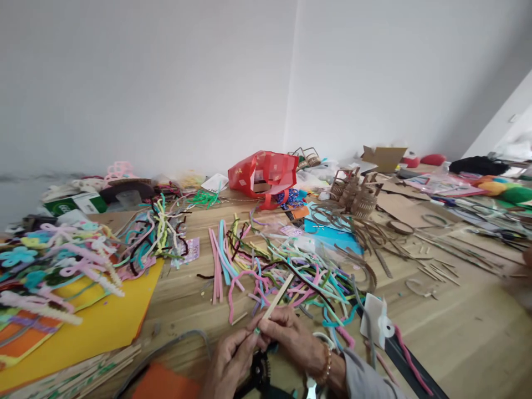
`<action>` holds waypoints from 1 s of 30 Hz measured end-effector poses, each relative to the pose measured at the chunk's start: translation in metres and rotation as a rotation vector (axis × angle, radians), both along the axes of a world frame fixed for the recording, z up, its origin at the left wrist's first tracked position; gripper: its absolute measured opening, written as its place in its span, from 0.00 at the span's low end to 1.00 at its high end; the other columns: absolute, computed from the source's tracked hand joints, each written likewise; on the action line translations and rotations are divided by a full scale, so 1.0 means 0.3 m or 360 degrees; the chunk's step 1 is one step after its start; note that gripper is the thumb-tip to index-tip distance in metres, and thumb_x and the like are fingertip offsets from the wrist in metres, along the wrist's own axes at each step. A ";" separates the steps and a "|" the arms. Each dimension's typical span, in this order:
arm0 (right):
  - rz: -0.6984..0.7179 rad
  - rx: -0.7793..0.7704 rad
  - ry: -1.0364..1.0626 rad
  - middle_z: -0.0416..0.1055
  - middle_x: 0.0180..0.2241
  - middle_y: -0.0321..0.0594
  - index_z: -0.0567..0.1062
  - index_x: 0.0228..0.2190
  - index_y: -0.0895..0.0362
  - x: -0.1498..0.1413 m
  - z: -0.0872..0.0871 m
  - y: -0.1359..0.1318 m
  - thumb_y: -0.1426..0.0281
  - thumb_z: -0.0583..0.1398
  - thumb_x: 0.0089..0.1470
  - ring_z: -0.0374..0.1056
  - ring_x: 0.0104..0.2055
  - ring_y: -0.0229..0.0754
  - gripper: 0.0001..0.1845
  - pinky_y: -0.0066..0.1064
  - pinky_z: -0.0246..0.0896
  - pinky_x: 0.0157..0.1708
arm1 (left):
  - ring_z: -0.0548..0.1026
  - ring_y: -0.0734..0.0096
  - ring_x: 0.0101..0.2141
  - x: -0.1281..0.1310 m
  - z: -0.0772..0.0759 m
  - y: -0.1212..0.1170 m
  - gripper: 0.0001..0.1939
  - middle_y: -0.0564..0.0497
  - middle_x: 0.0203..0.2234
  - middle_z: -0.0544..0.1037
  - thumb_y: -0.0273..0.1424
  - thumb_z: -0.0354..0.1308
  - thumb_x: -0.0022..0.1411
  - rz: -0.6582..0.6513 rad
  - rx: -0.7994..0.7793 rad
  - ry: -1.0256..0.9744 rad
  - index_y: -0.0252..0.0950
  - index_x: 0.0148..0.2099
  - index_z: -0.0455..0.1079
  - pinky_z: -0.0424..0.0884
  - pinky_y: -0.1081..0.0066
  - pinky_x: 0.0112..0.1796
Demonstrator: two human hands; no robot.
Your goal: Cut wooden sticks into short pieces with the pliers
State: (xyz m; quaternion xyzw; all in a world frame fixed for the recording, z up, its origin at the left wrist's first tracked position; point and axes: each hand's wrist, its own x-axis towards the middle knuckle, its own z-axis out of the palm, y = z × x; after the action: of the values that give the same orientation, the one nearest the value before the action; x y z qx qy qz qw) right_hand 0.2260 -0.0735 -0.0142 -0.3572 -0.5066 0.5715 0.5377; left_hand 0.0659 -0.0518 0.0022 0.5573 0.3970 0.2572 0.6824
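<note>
A pale, flat strip of wood or bamboo [279, 295] slants up and to the right from between my fingertips. My right hand [293, 335] pinches it near the lower end, thumb on top. There my left hand [233, 357] meets it, fingertips closed around the same end. A small green bit [256, 331] shows between the two hands; what it is I cannot make out. Just beyond lies a tangled heap of coloured pipe cleaners [266, 260]. Under my hands is a black object with a toothed round part [260, 368], partly hidden.
Yellow sheets [137, 299] with pipe-cleaner flowers [19, 256] lie left, near bamboo strips [78, 379]. A red bag [261, 172], small woven baskets [363, 202] and brown strips [369, 238] stand or lie farther back. Short sticks [436, 271] are scattered right, beside a blurred hand [524, 271].
</note>
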 end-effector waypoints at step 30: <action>-0.0763 -0.0195 0.0870 0.64 0.17 0.31 0.74 0.25 0.57 0.232 0.039 0.072 0.55 0.64 0.50 0.62 0.20 0.34 0.17 0.26 0.65 0.21 | 0.50 0.82 0.14 -0.055 -0.023 0.074 0.21 0.62 0.12 0.57 0.50 0.61 0.51 0.0467 -0.0039 -0.0112 0.35 0.27 0.67 0.47 0.78 0.16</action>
State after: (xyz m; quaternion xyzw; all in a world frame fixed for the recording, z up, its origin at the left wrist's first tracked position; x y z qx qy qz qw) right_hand 0.2957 -0.0520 -0.0026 -0.3315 -0.2111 0.5330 0.7493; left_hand 0.0496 -0.0295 -0.0048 0.4754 0.4532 0.3687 0.6577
